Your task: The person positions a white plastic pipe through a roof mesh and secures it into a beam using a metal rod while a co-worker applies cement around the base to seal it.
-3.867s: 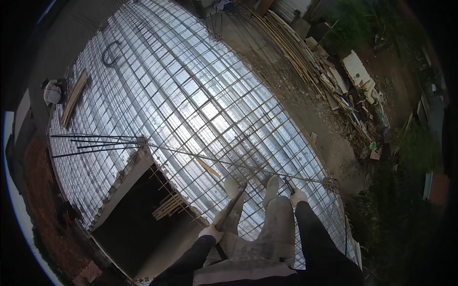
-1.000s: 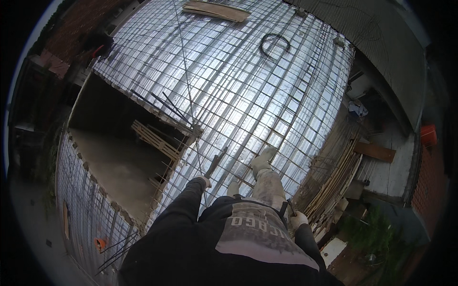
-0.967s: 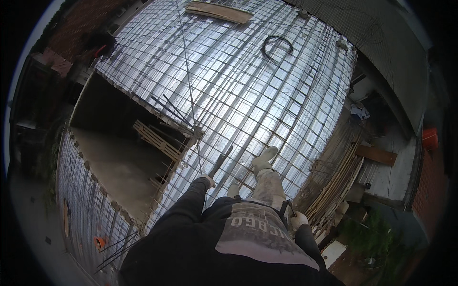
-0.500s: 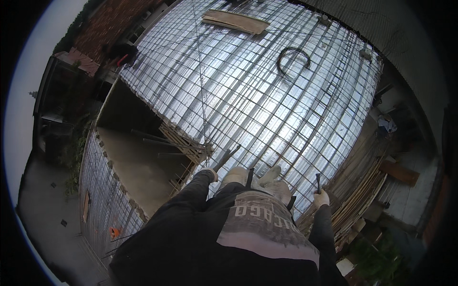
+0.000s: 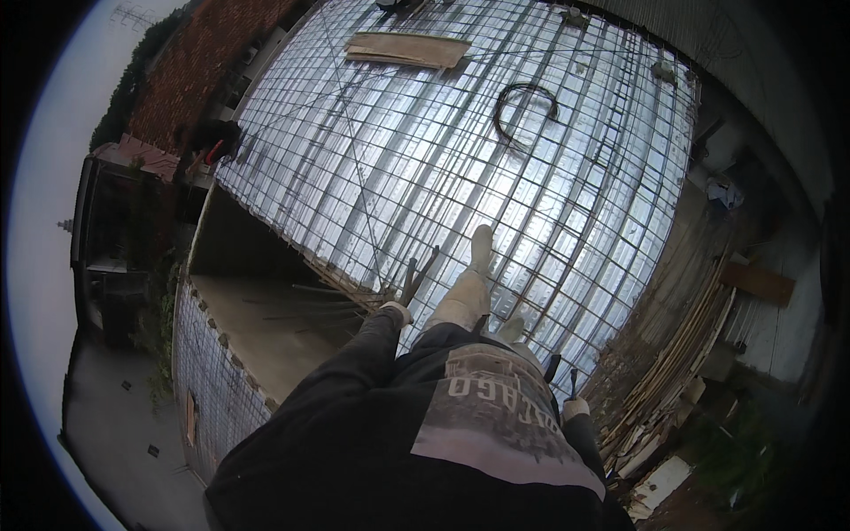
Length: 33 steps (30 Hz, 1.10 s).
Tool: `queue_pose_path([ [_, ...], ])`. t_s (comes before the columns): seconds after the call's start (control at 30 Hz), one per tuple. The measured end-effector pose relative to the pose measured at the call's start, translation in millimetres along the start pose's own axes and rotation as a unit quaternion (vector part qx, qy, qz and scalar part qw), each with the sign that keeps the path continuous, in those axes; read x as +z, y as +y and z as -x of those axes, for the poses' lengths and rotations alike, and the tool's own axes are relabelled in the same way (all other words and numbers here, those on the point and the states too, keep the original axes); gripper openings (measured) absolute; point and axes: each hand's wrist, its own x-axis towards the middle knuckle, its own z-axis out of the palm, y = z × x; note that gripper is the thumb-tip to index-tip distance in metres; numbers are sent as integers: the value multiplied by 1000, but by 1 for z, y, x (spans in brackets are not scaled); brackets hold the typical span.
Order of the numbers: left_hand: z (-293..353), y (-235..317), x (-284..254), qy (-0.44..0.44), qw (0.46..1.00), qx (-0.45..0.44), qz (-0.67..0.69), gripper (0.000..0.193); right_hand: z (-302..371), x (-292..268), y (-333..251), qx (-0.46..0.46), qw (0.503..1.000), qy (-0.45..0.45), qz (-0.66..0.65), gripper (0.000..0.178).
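Note:
My left hand, in a pale glove, is closed around a dark tool with two long arms. The tool points ahead over the steel rebar grid, and its exact kind does not show. At my right side, my right hand, also in a pale glove, grips a slim dark hand tool that stands up from the fist. My forward boot rests on the grid, which lies over shiny corrugated metal decking.
An open gap drops away beside my left arm. Ahead lie wooden boards and a coil of dark wire. Long poles are piled beyond the right edge. Another person bends at the far left edge.
One leg has stepped forward across the grid. My right hand has dropped back closer to my body with its tool. My left hand keeps its tool, and the view has shifted slightly.

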Motion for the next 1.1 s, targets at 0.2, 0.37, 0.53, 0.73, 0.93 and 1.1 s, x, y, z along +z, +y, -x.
queue_pose_path([
  [0.2,-5,58,-114,-21,997,51,52,61,6,-61,-38,-60,992,-87,66,27],
  [0.37,-76,52,-162,-49,981,53,179,67,-59,-134,-139,-44,997,-36,60,16],
  [0.53,-144,45,-245,-89,967,58,231,63,-115,-216,-251,-52,995,-39,71,14],
  [0.73,-153,28,-378,-52,947,40,316,58,-118,-315,-392,-69,982,-48,167,22],
  [0.93,-192,19,-424,-34,936,20,351,66,-177,-386,-486,-122,987,-48,91,12],
  [1.1,-192,47,-466,-61,906,7,420,68,-256,-464,-534,-146,982,-36,117,6],
])
